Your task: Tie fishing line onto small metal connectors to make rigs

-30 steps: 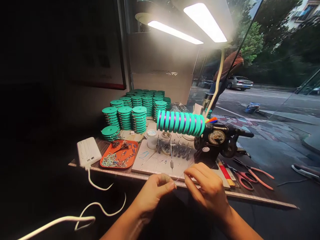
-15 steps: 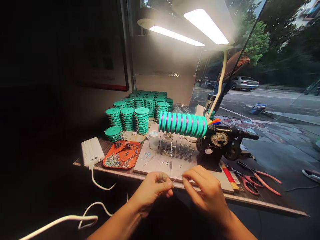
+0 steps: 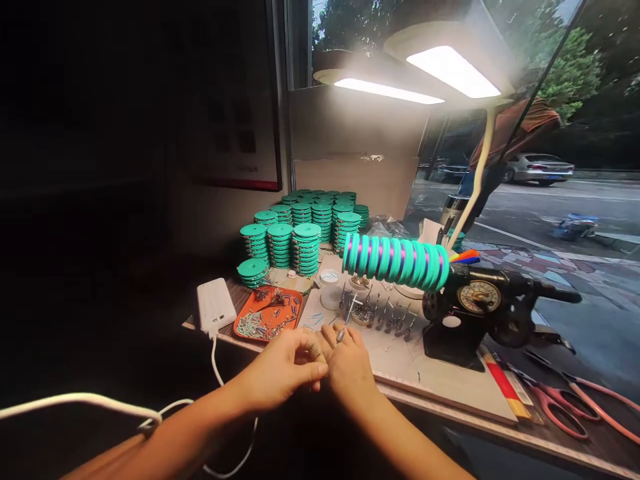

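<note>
My left hand (image 3: 295, 367) is closed in a pinch at the table's front edge, thumb against fingers; what it pinches is too small to make out. Right beside it, my right hand (image 3: 351, 363) reaches leftward with bent fingers, partly hidden behind the left, and anything in them cannot be seen. A small grey weight (image 3: 341, 336) shows at the back of my right hand. Just beyond stands a thin metal cross-shaped piece (image 3: 354, 303). Several small metal pieces (image 3: 395, 317) hang in a row below a roll of green spools (image 3: 395, 260) on a black winding machine (image 3: 460, 313).
Stacks of green discs (image 3: 306, 247) fill the back left. An orange tray (image 3: 273, 310) holds small parts, beside a white power bank (image 3: 216, 303) with a cable. Scissors (image 3: 555, 407) and pliers (image 3: 600, 393) lie right. Two lamps (image 3: 455, 70) hang above a pale board (image 3: 450, 390).
My right hand has moved left, up against my left hand, with its fingers now passing behind it. The thin strand seen between the hands is out of sight. The view has turned left.
</note>
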Demonstrator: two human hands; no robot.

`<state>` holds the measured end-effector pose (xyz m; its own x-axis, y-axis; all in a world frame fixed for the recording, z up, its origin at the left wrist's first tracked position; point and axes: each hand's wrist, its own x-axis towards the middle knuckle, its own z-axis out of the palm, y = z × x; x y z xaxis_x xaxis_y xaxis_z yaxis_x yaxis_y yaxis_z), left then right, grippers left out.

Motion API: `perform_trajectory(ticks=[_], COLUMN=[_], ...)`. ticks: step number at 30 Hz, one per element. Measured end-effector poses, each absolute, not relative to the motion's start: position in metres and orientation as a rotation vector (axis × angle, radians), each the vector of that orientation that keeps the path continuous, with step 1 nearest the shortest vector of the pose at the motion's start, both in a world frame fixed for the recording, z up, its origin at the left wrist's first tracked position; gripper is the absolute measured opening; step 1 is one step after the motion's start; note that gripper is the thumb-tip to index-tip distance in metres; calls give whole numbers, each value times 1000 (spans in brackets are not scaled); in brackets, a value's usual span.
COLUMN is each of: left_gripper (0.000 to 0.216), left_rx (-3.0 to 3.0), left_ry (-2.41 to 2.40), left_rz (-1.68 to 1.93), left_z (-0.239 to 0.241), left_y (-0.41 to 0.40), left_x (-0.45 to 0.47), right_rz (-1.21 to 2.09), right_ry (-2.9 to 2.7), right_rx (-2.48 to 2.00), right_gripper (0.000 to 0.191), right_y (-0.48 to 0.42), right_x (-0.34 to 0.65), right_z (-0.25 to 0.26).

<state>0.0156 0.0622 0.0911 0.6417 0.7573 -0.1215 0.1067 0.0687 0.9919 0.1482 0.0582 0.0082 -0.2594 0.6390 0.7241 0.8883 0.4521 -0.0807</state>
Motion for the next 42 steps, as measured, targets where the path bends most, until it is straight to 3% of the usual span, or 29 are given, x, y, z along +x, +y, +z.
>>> perform_trajectory(ticks=[7, 13, 15, 19, 22, 31, 42], left_gripper=[18, 13, 12, 9, 7, 7, 8], left_rx=[1120, 778, 639, 360, 227, 71, 46], left_ry=[731, 628, 572, 454, 382, 271, 286], left_rz=[659, 763, 799, 845, 852, 842, 851], left_z=[78, 67, 59, 43, 38, 34, 34], left_y=[78, 71, 63, 42, 30, 24, 22], left_x=[18, 28, 36, 53, 61, 64, 64], right_rz=[-499, -342, -124, 707, 937, 941, 820], right_ry=[-1993, -1909, -1691, -1028, -901, -797, -856], right_rx=[-1050, -904, -961, -939, -837, -835, -876], right_gripper=[20, 21, 14, 3, 10, 15, 7], right_y=[51, 27, 11, -10, -9, -8, -9], right_x=[149, 164, 169, 170, 167, 163, 161], right_z=[-2, 13, 23, 38, 39, 31, 31])
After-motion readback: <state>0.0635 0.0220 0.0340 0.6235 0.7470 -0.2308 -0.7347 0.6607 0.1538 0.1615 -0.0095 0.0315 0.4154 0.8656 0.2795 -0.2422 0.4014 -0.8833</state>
